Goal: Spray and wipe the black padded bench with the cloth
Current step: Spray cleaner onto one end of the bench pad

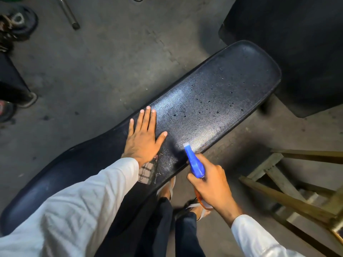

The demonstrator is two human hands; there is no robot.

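my left hand (143,135) flat, fingers spread, pressing cloth (147,172) onto bench (213,101) | right hand (208,184) grips spray bottle (194,162), nozzle toward 11 | droplets at 1–2 o'clock of left fingers, along bench's long axis | left nearer

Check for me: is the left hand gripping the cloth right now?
No, the left hand lies flat with straight fingers on the bench, and the cloth shows beneath the wrist.
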